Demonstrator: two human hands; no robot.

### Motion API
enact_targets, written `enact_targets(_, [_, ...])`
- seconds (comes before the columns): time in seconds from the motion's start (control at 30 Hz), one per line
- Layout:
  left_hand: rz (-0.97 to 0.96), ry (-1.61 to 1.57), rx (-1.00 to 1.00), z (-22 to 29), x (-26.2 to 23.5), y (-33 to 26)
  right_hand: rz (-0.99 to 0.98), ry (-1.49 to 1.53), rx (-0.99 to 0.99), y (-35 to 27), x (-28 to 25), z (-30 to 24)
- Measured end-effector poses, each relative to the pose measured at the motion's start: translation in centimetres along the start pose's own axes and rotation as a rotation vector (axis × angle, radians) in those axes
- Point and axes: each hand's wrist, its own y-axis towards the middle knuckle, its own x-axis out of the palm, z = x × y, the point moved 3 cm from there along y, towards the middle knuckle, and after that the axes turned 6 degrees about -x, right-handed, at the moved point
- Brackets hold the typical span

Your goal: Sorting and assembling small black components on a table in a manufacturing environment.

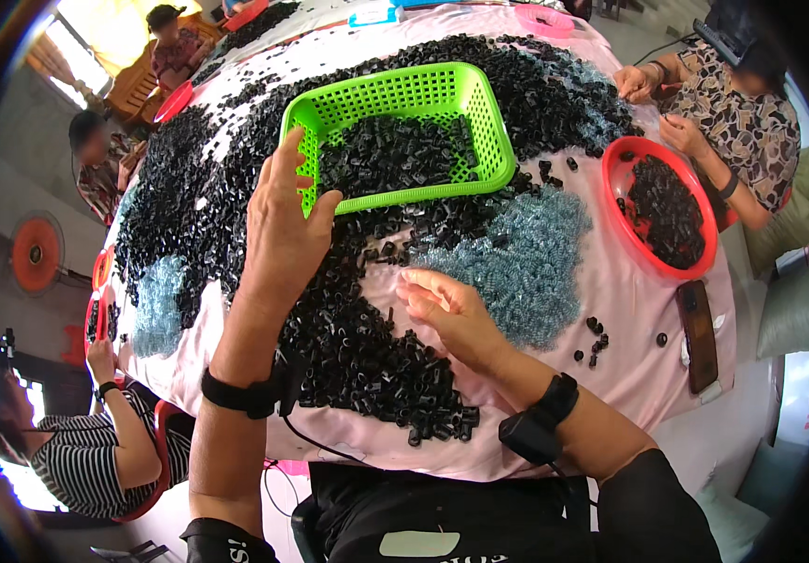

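My left hand is at the near left corner of a green plastic basket, thumb and fingers apart. The fingers overlap the basket's left wall; contact is unclear. Inside the basket lies a layer of small black plastic parts. My right hand is over the pink cloth, beside a pile of small, shiny pale-blue pieces that look like springs. Its fingers are bent together in a pinch, and what they hold, if anything, is too small to see. Between my forearms spreads a heap of black parts.
A red basin with black parts stands at the right, a phone near it. Black parts cover much of the pink-clothed table. A co-worker sits at the right; several others sit on the left. A fan stands left.
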Motion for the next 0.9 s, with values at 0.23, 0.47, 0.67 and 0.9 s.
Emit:
enact_targets(0.23, [-0.656,0.052,0.196,0.3,4.4,-5.3,0.033,-0.022,-0.083,0.0,0.3,0.0])
enact_targets(0.47, [-0.831,0.049,0.306,0.7,8.3,-5.6,0.029,-0.038,-0.044,0.2,0.4,0.1])
enact_targets(0.67, [-0.864,0.308,0.189,-2.3,7.1,-6.8,0.08,-0.035,-0.069,0.3,0.1,0.1])
enact_targets(0.9, [-0.959,0.488,-0.049,-1.9,3.9,-6.5,0.044,-0.065,-0.066,0.3,-0.1,0.8])
